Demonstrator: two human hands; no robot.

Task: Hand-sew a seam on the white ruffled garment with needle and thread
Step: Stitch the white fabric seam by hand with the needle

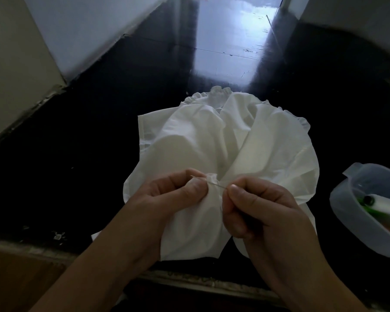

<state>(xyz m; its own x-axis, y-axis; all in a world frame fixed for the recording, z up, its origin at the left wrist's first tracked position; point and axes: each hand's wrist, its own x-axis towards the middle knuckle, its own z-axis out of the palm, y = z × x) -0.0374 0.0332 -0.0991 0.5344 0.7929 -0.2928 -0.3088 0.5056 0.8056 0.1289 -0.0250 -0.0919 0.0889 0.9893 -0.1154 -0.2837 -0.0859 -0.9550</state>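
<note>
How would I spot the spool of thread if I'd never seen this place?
Look right of the white ruffled garment to the translucent grey plastic tub on the black floor. Inside lies the white thread spool, the only white thing there, resting on something green.

Left hand (167,194), right hand (254,206) both pinching

Two bare hands and forearms enter from the bottom edge. The left hand (167,197) and right hand (257,210) wear no rings, gloves or bracelets, and both wrists are uncovered. No sleeve reaches the visible part of either forearm. The fingernails are short, plain and unpainted.
</note>
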